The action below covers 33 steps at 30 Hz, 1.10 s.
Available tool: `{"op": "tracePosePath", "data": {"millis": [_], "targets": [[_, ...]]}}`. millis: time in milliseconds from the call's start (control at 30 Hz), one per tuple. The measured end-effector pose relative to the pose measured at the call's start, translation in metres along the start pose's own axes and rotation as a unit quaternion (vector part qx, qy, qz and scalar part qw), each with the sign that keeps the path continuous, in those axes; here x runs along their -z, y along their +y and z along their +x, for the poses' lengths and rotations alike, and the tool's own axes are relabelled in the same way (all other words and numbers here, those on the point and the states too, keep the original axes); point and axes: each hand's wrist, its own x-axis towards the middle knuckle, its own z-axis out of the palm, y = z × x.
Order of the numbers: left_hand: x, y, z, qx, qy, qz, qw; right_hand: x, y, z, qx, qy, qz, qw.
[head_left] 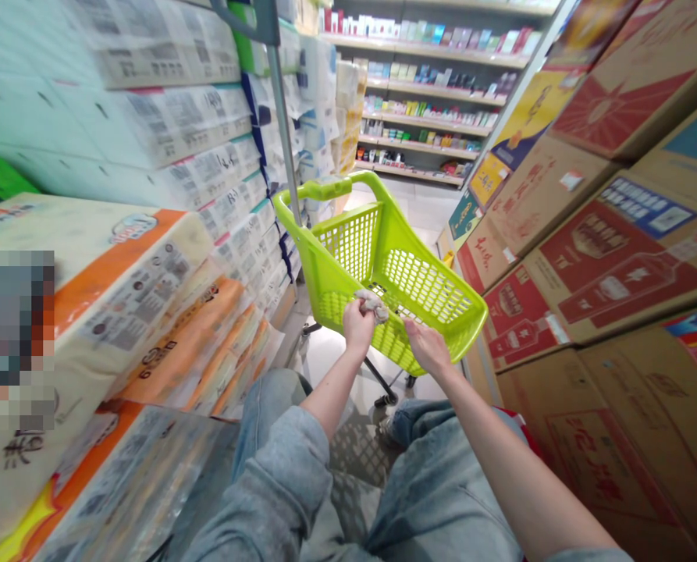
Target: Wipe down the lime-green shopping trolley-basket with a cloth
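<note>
A bright green plastic shopping cart [430, 289] with perforated sides stands in front of my knees, tilted across the view. My left hand [360, 321] is closed around a crumpled greyish-white cloth [372, 306], held over the near rim of the cart. To its right, my right hand [427, 343] is beside the same rim with its fingers stretched out. Nothing shows in that hand; whether it touches the rim I cannot tell. A grey metal pole [283, 125] rises at the cart's far left corner.
Stacked tissue packs [190, 312] wall the left side. Cardboard cartons [611, 250] are piled high on the right, close to the cart. Shelves of small boxed goods [430, 90] stand at the back. Pale floor tiles [410, 191] lie beyond the cart.
</note>
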Motion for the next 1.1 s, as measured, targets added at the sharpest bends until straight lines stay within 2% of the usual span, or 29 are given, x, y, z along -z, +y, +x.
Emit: {"op": "tracePosePath", "data": {"millis": [100, 200, 300, 433, 533, 633, 767, 867, 967, 1100], "targets": [[0.005, -0.002, 0.013, 0.021, 0.04, -0.018, 0.999, 0.0, 0.0, 0.0, 0.004, -0.001, -0.016, 1.0], [0.004, -0.001, 0.012, 0.024, 0.061, -0.017, 0.998, 0.0, 0.0, 0.0, 0.007, 0.001, -0.022, 1.0], [-0.004, 0.003, -0.008, 0.012, 0.051, -0.008, 0.999, 0.0, 0.0, 0.0, 0.009, 0.004, -0.027, 1.0], [-0.02, 0.01, -0.045, -0.003, 0.008, -0.024, 1.0, 0.0, -0.001, -0.001, 0.02, 0.012, -0.032, 0.999], [-0.026, 0.01, -0.054, -0.011, -0.003, -0.039, 0.999, 0.001, -0.001, -0.002, 0.029, 0.01, -0.031, 0.999], [-0.021, 0.003, -0.039, -0.009, 0.004, -0.044, 0.999, 0.001, 0.001, -0.002, 0.025, 0.005, -0.033, 0.999], [-0.006, -0.006, -0.006, 0.024, 0.072, -0.053, 0.996, -0.001, 0.003, -0.001, 0.023, 0.01, -0.03, 0.999], [-0.002, -0.01, 0.001, 0.016, 0.083, -0.041, 0.996, -0.001, 0.002, 0.0, 0.017, 0.013, -0.029, 0.999], [-0.009, -0.012, -0.013, 0.007, 0.065, -0.033, 0.997, -0.001, -0.001, 0.0, 0.014, 0.01, -0.032, 0.999], [-0.023, -0.012, -0.043, -0.004, -0.006, -0.042, 0.999, 0.0, -0.005, 0.001, 0.011, 0.004, -0.029, 1.0]]}}
